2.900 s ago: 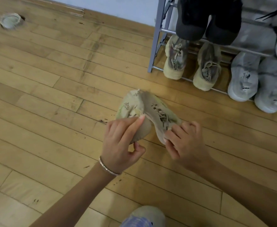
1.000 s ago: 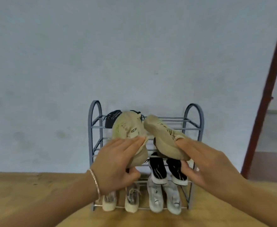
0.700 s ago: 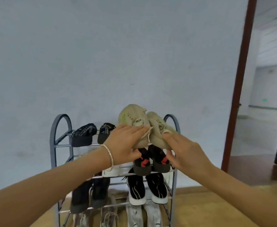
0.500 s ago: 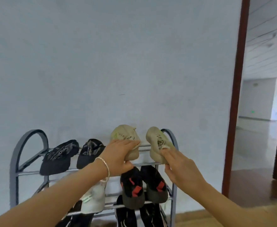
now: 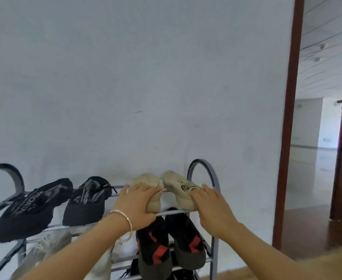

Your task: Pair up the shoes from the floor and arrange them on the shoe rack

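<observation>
Two beige sneakers lie side by side on the top shelf of the grey metal shoe rack, at its right end. My left hand rests over the left beige sneaker, fingers wrapped on its top. My right hand covers the heel part of the right beige sneaker. Both shoes touch the shelf bars with their toes toward the wall.
A pair of black shoes fills the left of the top shelf. Black shoes with red marks sit on the shelf below, and pale sneakers to their left. A white wall stands behind; a brown door frame is at right.
I rose from the floor with the beige pair and carried it to the rack. In the last half second both shoes came down onto the top shelf's bars.
</observation>
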